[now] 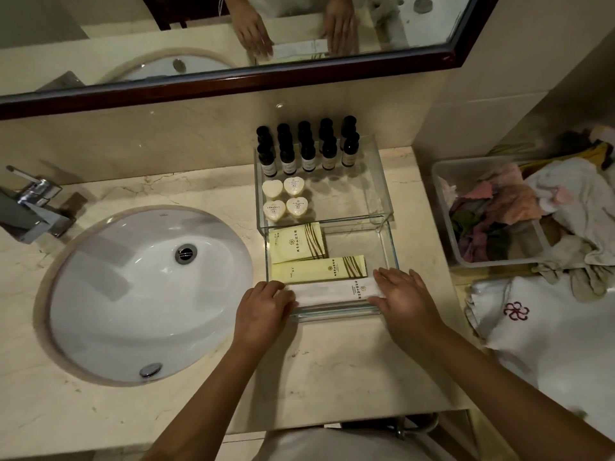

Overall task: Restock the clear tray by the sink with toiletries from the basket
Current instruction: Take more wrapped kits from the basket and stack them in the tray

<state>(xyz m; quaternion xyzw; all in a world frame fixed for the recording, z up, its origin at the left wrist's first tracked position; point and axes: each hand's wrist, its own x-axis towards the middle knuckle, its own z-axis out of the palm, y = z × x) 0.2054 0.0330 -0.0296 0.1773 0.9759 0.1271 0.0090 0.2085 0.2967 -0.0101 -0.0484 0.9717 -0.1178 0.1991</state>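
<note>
A clear glass tray stands on the marble counter right of the sink. In it lie yellow packets, a long yellow packet and a long white packet at the front. My left hand holds the white packet's left end with curled fingers. My right hand lies with straight fingers on its right end. A second clear tray behind holds several dark small bottles and heart-shaped soaps.
A clear plastic basket with crumpled cloths stands at the right, white towels in front of it. The faucet is at the far left. A dark-framed mirror runs along the wall behind.
</note>
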